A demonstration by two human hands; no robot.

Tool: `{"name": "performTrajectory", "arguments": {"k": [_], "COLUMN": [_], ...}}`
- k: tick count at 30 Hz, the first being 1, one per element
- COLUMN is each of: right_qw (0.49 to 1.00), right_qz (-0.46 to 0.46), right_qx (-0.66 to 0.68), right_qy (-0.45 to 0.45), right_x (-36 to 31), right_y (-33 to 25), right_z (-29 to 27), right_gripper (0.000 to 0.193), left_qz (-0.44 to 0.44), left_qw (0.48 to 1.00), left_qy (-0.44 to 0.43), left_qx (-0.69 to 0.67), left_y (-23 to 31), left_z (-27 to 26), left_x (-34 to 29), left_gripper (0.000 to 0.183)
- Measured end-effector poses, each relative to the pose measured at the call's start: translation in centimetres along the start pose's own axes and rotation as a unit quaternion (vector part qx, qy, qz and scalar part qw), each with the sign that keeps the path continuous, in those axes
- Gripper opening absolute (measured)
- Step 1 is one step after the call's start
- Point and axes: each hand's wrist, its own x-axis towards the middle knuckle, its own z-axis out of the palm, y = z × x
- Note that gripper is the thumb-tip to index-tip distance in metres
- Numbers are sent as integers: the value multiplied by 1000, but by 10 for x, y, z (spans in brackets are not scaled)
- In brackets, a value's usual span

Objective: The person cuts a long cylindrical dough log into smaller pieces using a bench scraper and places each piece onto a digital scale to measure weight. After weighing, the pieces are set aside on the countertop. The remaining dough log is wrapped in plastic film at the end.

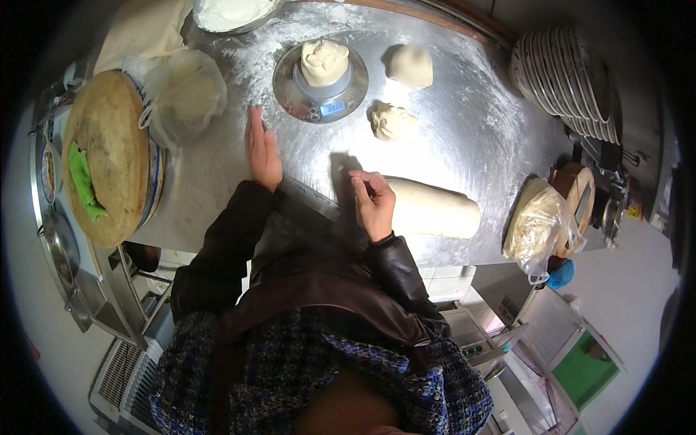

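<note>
My left hand [264,151] lies at the near side of the steel table with its fingers stretched out and nothing in it. My right hand [373,204] is closed, thumb and fingertips drawn together; whatever they may hold is too small to make out. Beside it, to the right, a thick log of dough [435,210] rests on the table. Ahead of my hands stands a round kitchen scale [285,88] with a lit display, bearing a lump of dough [324,62]. To its right are a smooth dough ball [411,66] and a rougher dough piece [392,122].
Flour dusts the steel table [478,145]. A bowl of flour [232,13] stands at the far left, near a plastic bag [187,94] and a round wooden board [119,159] with a green cloth [85,181]. Stacked plates [558,72] and a filled plastic bag [538,221] occupy the right.
</note>
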Motion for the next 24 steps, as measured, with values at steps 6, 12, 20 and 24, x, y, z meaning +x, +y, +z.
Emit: {"name": "performTrajectory", "arguments": {"k": [6, 12, 20, 24], "right_qw": [1000, 992, 986, 980], "right_qz": [0, 2, -168, -191], "right_qx": [2, 105, 21, 36], "right_qy": [-1, 65, 11, -38], "right_x": [22, 83, 185, 217], "right_y": [-8, -16, -63, -76], "right_z": [-13, -33, 4, 34], "right_gripper": [11, 18, 19, 25], "left_qz": [84, 96, 103, 109], "left_qw": [984, 976, 976, 978], "left_qy": [-23, -22, -21, -18], "left_qx": [154, 193, 192, 179], "left_y": [-2, -5, -4, 0], "left_z": [14, 18, 18, 16], "left_x": [28, 27, 28, 28], "left_gripper": [66, 68, 73, 72]}}
